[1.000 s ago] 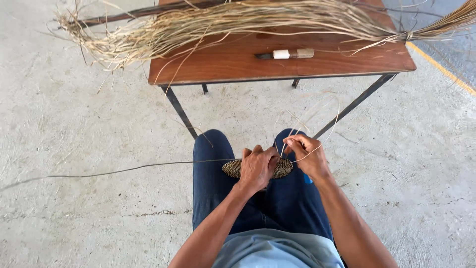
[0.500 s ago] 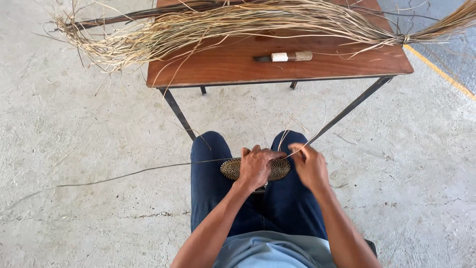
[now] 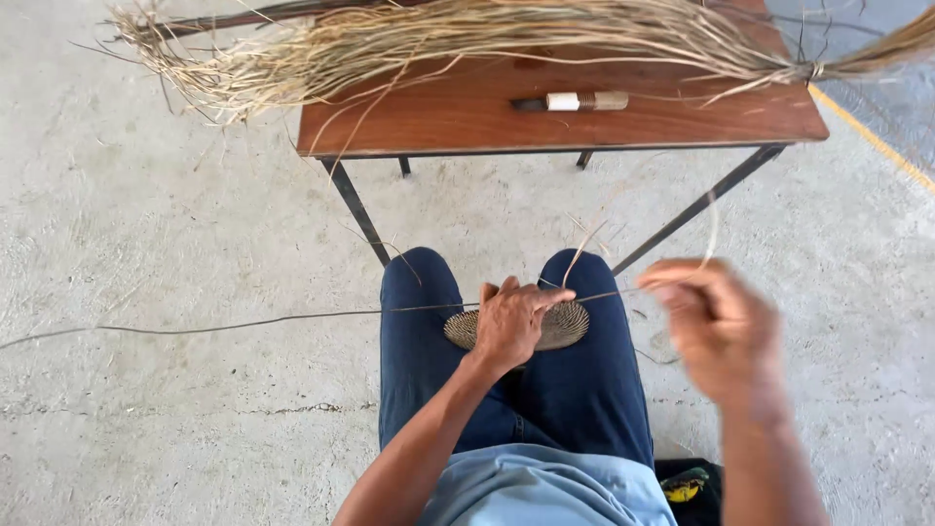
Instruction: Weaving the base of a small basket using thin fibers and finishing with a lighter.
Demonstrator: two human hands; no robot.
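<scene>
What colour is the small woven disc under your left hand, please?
Tan straw with dark gaps, the woven disc shows in the head view.

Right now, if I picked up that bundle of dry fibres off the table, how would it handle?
Probably floppy: the bundle splays into loose strands that droop past the table edge. Likely light for its size, since the strands look thin and dry. It may shed or snag, because stray ends stick out everywhere.
</scene>
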